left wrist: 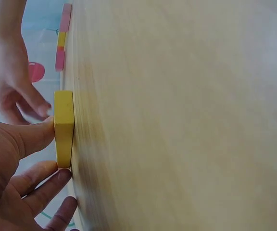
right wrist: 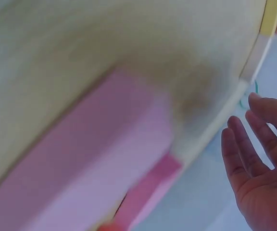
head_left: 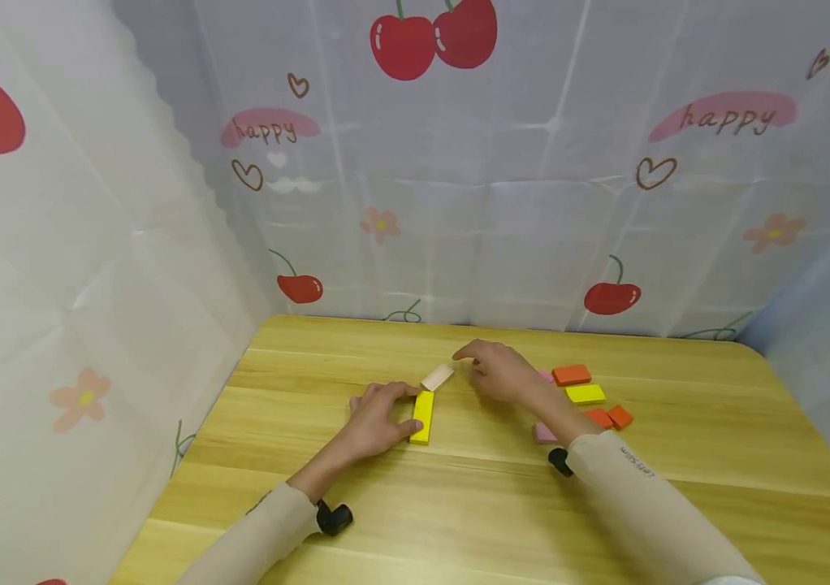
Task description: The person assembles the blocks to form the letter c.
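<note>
A long yellow block (head_left: 423,418) lies flat on the table, pinched by my left hand (head_left: 374,424) between thumb and fingers. The left wrist view shows the thumb at one side of this yellow block (left wrist: 64,127) and fingertips at its far end. Beyond its far end, a pale wooden block (head_left: 438,377) lies at an angle, its near corner right at the yellow one. To the right of that wooden block hovers my right hand (head_left: 499,372). Its fingers are loosely bent and spread in the right wrist view, with nothing between them.
Right of the right forearm lie several blocks: an orange-red block (head_left: 572,374), a short yellow block (head_left: 585,394), a small orange block (head_left: 620,417) and a mauve block (head_left: 544,433), partly covered by the arm. A printed curtain (head_left: 488,244) borders the table's back edge.
</note>
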`<state>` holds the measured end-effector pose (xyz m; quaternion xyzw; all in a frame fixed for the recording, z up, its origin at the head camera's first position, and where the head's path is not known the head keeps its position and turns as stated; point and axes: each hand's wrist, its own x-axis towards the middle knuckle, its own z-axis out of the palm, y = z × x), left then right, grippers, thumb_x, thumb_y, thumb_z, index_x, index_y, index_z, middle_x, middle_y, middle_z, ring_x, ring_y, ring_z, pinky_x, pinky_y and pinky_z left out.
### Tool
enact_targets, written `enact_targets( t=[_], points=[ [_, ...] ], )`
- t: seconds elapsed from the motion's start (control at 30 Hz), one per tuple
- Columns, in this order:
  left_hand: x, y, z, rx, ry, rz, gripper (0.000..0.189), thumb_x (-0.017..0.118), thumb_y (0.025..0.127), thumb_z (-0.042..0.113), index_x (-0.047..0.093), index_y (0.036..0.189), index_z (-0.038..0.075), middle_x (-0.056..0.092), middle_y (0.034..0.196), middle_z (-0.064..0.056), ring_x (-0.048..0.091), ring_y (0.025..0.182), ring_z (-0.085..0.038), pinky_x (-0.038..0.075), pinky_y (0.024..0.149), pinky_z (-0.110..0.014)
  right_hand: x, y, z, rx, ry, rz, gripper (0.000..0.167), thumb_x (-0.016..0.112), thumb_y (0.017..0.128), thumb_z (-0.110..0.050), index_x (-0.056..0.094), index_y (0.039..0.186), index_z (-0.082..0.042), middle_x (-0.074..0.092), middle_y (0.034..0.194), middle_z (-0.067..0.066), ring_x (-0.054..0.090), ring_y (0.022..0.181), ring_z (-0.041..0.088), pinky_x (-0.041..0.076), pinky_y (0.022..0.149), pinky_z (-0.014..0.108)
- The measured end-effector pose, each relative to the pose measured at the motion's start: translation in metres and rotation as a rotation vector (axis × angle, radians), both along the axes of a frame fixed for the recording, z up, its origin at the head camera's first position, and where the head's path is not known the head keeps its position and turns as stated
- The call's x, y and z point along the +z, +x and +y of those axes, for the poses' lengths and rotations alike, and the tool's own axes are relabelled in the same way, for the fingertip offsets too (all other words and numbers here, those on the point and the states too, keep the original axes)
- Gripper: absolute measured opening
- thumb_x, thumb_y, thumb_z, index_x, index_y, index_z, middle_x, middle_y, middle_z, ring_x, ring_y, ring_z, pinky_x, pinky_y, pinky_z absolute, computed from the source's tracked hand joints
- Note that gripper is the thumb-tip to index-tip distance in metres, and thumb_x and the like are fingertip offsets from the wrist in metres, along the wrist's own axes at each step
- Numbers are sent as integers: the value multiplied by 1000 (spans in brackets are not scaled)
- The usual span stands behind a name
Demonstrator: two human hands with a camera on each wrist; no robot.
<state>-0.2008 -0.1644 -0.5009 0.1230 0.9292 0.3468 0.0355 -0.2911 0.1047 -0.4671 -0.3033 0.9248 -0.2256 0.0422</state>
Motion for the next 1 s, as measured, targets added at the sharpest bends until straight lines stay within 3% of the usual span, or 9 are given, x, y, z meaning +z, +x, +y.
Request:
enact_targets(
  t=[0.13,0.33,0.47,0.67,1.0],
  points=[
    [3,0,3,-3,-11,-4,51,84,95,29,68,143,18,68,149,-3,51,135,-32,26,97,-54,9,-1,37,5,-12,-9,33,67,102,-3,73,135,-7,74,136,14,71,120,37,57,102,57],
    [4,0,5,2,-10,-15,51,83,96,30,68,144,20,68,149,-2,51,137,-32,27,100,-56,13,-2,89,-35,0,-23,24,71,100,-2,78,122,-5,79,116,13,70,101,29,58,92,50],
    [3,2,2,19,-9,-15,50,84,95,29,69,142,20,69,148,-2,52,138,-32,29,101,-57,14,2,112,-30,-27,-31,22,75,97,-1,81,118,-5,80,117,11,69,103,31,57,92,49],
    [1,1,1,23,-3,-11,51,84,95,29,69,143,19,69,148,-2,51,138,-33,29,102,-58,12,10,128,-20,-27,-70,25,79,96,-6,81,121,-9,78,122,10,66,112,33,55,99,54],
    [0,1,4,20,1,-16,51,84,95,30,69,143,21,69,148,-1,51,138,-32,29,100,-57,3,10,130,12,-14,-24,25,79,97,-9,81,122,-10,80,123,8,68,115,32,53,104,55]
  ],
)
